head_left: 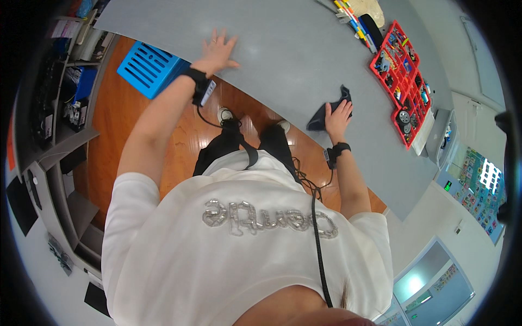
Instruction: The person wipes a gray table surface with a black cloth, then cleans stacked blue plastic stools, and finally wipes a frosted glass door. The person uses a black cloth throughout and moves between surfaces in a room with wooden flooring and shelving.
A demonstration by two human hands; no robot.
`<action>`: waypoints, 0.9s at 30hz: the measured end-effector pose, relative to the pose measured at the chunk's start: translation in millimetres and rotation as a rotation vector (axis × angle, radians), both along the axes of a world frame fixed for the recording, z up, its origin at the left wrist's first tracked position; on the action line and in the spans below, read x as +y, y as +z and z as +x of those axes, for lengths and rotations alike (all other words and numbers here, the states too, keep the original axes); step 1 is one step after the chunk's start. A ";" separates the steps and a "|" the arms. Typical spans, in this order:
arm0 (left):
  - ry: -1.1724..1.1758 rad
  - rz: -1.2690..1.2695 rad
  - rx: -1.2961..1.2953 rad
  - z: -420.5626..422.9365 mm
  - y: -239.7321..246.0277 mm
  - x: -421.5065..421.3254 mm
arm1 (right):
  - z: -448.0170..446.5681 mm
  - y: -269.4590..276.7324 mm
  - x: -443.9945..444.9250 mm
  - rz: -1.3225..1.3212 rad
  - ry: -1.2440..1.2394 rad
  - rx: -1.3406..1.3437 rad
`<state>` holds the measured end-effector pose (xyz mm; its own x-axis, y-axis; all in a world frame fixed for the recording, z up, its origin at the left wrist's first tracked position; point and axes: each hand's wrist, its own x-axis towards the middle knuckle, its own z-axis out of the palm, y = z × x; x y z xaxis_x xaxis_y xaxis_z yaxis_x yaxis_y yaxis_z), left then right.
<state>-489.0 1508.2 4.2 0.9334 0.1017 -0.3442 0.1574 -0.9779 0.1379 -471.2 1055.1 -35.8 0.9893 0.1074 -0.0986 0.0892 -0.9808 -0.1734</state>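
My left hand [216, 53] rests palm down near the front edge of a grey table [277, 45], its fingers spread and nothing in it. Farther right, my right hand [339, 118] presses on a crumpled dark cloth [319, 119] that lies on the tabletop. One corner of the cloth sticks out beyond the fingertips. The palm hides part of the cloth. Each wrist wears a black strap with a small device, the left device [203, 91] and the right device [331, 157], with black cables attached.
A red compartment tray [373, 63] with small parts and wheels lies on the table's right side. Beyond it are coloured building-brick strips [354, 22] and a clear bin [442, 140]. A blue plastic stool [142, 69] stands left below the table edge, near grey shelves [81, 134].
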 end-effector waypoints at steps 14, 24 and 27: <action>0.346 -0.118 0.217 22.3 -1.0 79.1 | 20.1 27.2 153.9 0.039 0.657 -0.012; 0.379 -0.033 0.406 36.1 -11.0 78.4 | 211.4 -6.3 118.1 -0.012 -0.249 0.014; 0.394 -0.058 0.422 35.5 -6.0 77.0 | 229.5 -9.0 167.1 0.078 -0.287 0.062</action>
<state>-453.6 1585.2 -1.8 0.6098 0.3834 -0.6936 0.5611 -0.8269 0.0362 -241.8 1222.2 -44.7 0.9727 -0.1662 -0.1622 -0.2029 -0.9478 -0.2459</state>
